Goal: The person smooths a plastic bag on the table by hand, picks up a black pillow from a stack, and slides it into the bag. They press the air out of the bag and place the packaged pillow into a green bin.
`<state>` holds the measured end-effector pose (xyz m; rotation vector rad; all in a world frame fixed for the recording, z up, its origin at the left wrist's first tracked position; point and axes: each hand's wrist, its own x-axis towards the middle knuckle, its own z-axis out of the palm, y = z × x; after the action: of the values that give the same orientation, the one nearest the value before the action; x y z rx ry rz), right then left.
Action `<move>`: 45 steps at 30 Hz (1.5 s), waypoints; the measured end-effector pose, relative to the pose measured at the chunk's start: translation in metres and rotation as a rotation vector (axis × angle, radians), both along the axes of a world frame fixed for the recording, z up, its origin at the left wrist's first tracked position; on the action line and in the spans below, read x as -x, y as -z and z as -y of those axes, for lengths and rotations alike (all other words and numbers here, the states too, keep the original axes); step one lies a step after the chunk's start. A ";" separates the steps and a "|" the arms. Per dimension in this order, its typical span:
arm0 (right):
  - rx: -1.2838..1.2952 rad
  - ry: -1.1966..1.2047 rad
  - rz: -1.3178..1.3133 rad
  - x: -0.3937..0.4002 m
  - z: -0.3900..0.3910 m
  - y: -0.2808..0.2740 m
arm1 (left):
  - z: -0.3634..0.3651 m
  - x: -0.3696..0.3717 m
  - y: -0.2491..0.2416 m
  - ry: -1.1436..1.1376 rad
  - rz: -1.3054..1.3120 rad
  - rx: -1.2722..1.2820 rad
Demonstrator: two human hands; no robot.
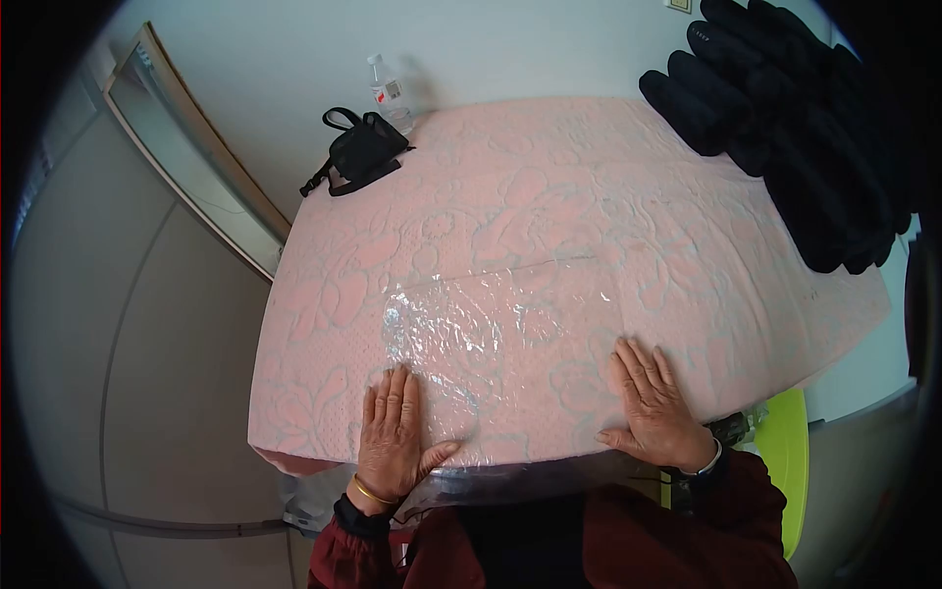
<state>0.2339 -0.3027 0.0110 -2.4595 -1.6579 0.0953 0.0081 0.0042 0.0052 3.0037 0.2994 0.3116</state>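
Observation:
A clear plastic sheet or bag point(500, 334) lies flat over the near middle of a pink, flower-patterned cloth point(549, 196) that covers the table. Its surface glints and wrinkles, mostly on the left half. My left hand point(392, 432) rests palm down at the sheet's near left edge, fingers stretched forward, thumb out to the right. At the near right edge my right hand point(653, 407) also lies flat, with its fingers pointing away from me and its thumb to the left. Neither hand grips anything. Clear plastic also hangs below the table's front edge between my wrists.
A small black bag with straps point(361, 152) and a clear bottle point(390, 98) stand at the back left. Black puffy padded material point(785, 128) covers the back right corner. A framed mirror point(196, 142) leans at the left wall. Something lime green point(793, 471) is below right.

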 end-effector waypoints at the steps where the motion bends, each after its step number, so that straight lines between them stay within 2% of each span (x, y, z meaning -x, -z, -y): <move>1: -0.002 0.002 0.003 0.001 0.003 0.000 | 0.002 0.002 0.000 -0.014 -0.007 0.001; 9: 0.075 0.009 0.081 0.030 0.023 -0.006 | 0.025 0.040 0.014 -0.040 0.024 -0.040; 13: -0.080 -0.025 0.042 0.037 0.001 -0.018 | 0.031 0.041 0.009 -0.053 0.005 -0.039; 16: -0.193 -0.206 -0.008 0.039 -0.029 -0.004 | 0.037 0.037 0.000 -0.069 -0.037 -0.092; 19: -0.152 -0.173 -0.008 0.041 -0.038 0.001 | 0.049 0.032 -0.009 -0.116 -0.116 -0.181; 21: -0.117 -0.169 -0.013 0.043 -0.042 0.004 | 0.065 0.014 -0.012 0.008 -0.030 -0.083; 22: -0.112 -0.171 -0.004 0.043 -0.042 0.005 | 0.079 0.000 -0.010 0.001 -0.029 -0.080; 24: -0.104 -0.167 0.023 0.041 -0.041 0.006 | 0.102 -0.028 -0.006 0.269 0.012 0.096; 29: -0.069 -0.215 0.042 0.029 -0.029 0.005 | 0.093 -0.052 0.005 0.328 0.066 0.214; 32: -0.044 -0.123 -0.045 0.008 -0.015 -0.002 | 0.048 -0.028 -0.003 0.188 0.011 0.066; 35: -0.020 -0.082 -0.042 -0.006 -0.004 -0.006 | 0.009 -0.008 -0.003 0.099 -0.036 0.044; 45: -0.026 -0.001 -0.004 -0.007 0.008 -0.002 | -0.011 0.007 0.004 -0.057 -0.014 -0.014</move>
<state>0.2412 -0.3107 0.0133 -2.4383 -1.6482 0.0788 0.0015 0.0151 0.0016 3.0166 0.3870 0.2984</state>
